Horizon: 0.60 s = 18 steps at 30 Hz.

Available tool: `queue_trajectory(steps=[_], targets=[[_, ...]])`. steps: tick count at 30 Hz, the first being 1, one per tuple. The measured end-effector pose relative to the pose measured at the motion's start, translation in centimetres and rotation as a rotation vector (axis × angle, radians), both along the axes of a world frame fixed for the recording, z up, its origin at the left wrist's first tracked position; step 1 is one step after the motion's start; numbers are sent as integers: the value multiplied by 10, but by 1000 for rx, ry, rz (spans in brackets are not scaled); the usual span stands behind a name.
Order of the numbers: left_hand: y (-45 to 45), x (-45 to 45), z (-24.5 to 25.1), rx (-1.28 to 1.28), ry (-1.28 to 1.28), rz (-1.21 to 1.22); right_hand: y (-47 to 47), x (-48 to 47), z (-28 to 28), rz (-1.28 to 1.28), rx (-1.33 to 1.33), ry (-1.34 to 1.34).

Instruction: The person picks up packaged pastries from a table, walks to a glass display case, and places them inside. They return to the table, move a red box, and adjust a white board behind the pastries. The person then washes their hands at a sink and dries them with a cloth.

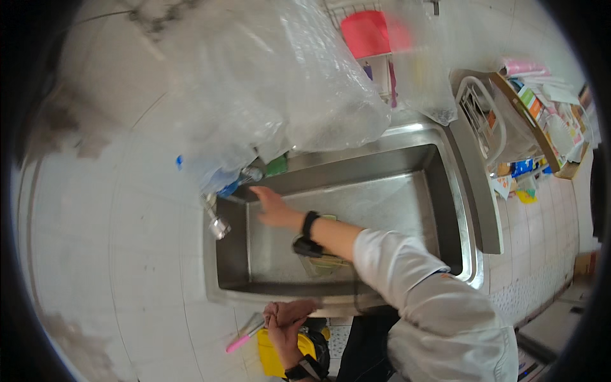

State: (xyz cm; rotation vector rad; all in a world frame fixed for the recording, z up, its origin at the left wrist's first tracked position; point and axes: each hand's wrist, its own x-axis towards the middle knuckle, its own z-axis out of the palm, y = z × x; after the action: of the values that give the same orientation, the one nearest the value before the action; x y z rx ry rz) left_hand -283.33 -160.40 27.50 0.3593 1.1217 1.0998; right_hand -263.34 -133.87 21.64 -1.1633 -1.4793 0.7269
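My right hand (pixel 273 206) reaches over the left end of a stainless steel sink (pixel 343 291), fingers apart and nothing in them. It is near a blue object (pixel 229 187) and a metal fitting (pixel 252 174) in the sink's corner. By the front rim, my left hand (pixel 284 334) grips a crumpled brownish cloth-like thing (pixel 298 309). A pink-handled tool (pixel 241 341) lies close beside that hand; whether it is held I cannot tell. On the sink floor is a pale green item (pixel 324 266), partly covered by my right forearm.
A metal tap (pixel 219 228) stands at the sink's left edge. Large clear plastic bags (pixel 305 86) hang over the back rim. A red container (pixel 365 34) sits in a wire rack. To the right is a crowded shelf (pixel 530 114). A yellow bin (pixel 272 353) stands below.
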Motion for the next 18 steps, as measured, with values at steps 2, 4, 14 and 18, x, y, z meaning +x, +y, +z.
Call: queue_trajectory(steps=[2, 4, 14, 18], targets=[[36, -8, -5, 26, -116, -70, 43, -21, -14, -94, -40, -42], [66, -8, -14, 68, 16, 10, 80, -36, -21, -136, -97, -87], [199, 16, -23, 172, -200, -284, 118, -16, -23, 61, -4, -318], [222, 2, -42, 400, 8, -394, 73, 10, 5, 143, -250, -396]])
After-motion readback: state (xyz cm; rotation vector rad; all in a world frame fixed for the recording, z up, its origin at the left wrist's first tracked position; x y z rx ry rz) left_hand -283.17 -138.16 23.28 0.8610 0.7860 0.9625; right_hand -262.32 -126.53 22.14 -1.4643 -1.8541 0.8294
